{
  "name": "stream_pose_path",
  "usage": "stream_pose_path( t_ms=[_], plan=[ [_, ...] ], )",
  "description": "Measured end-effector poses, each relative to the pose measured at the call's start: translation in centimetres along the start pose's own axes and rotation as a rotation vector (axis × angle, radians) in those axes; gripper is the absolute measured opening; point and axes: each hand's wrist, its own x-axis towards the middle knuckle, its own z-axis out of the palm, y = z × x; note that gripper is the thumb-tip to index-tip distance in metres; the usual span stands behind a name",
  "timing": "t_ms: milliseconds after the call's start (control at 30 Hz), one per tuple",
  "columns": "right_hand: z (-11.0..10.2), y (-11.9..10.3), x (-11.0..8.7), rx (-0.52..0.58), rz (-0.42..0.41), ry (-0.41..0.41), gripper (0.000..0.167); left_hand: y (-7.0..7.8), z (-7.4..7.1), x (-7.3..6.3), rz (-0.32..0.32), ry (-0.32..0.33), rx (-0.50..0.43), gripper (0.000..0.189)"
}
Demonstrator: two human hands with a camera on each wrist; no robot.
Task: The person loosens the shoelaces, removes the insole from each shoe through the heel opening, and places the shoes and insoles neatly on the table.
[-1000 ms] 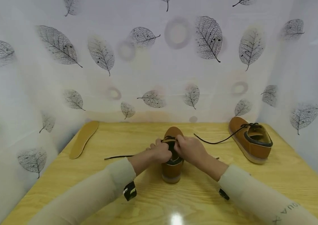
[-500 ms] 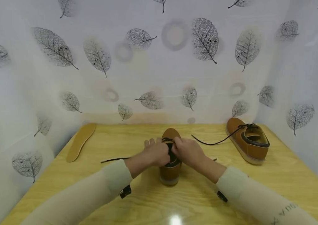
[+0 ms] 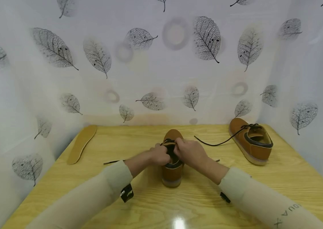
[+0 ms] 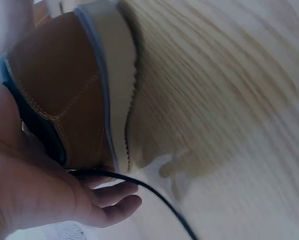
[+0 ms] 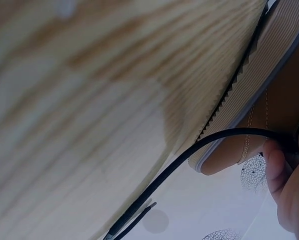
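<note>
A brown lace-up shoe [image 3: 172,175] stands at mid-table, heel towards me. My left hand [image 3: 159,156] grips the left edge of its opening; in the left wrist view its outer fingers [image 4: 120,207] lie loosely bent beside the shoe's side. On the opposite edge, my right hand [image 3: 190,152] pinches the upper near the tongue. A black shoelace [image 4: 157,192] trails out past the left hand, and another lace end [image 5: 189,150] arcs from beside the right hand. Both hands partly cover the eyelets, and the fingertips inside the opening are hidden.
The matching brown shoe [image 3: 257,151] stands at the back right, its long black lace [image 3: 217,145] stretched leftward over the wooden table [image 3: 150,206]. A tan insole [image 3: 82,144] lies at the back left. Behind hangs a white leaf-print curtain [image 3: 161,70].
The left hand's raised outer fingers have come down, and the hand has shifted slightly at the opening. My right hand keeps its pinch. The shoe stays in place; the head view moves slightly.
</note>
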Motion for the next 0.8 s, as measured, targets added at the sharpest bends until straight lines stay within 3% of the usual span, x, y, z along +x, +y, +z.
stream_pose_path(
  t_ms=[233, 500, 700, 800],
  plan=[
    [-0.02, 0.05, 0.03, 0.026, 0.018, -0.027, 0.011, -0.18, 0.09, 0.16, 0.006, 0.013, -0.169, 0.021],
    [0.08, 0.27, -0.04, 0.022, 0.031, -0.026, 0.013, -0.09, 0.26, 0.44, 0.021, 0.013, -0.447, 0.033],
    [0.20, -0.03, -0.13, 0.016, 0.030, -0.039, 0.013, -0.03, -0.16, -0.14, -0.023, -0.006, -0.519, 0.015],
    [0.05, -0.07, -0.07, 0.015, 0.036, -0.045, 0.014, 0.25, -0.67, -0.28, -0.035, -0.031, -0.455, 0.008]
  ],
)
